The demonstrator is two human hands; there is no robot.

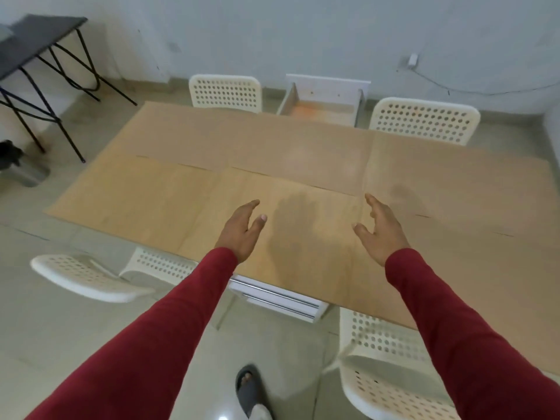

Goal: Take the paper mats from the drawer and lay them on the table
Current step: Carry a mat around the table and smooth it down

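A foot in a grey sandal [249, 389] stands on the tiled floor at the bottom of the head view, and two red sleeves reach forward from either side of it. The left hand [241, 230] and the right hand [380, 230] hover over the near middle of the table [272, 294], palms turned towards each other, fingers spread and loose, holding nothing. Whether they touch the paper cannot be told; their shadows fall just ahead of them.

The paper mats [303, 153] already cover almost the whole tabletop: brown sheets lie side by side with slightly overlapping edges, the nearest one directly beneath the hands. At the far side a white drawer [321, 106] stands pulled open between two white perforated chairs [225, 92], and no more paper shows inside it. Two more such chairs stand on the near side.

The laying appears nearly finished, with the hands either smoothing or just releasing the front centre sheet. The next move probably calls for pressing it flat, squaring its edges against its neighbours, then shutting the drawer.
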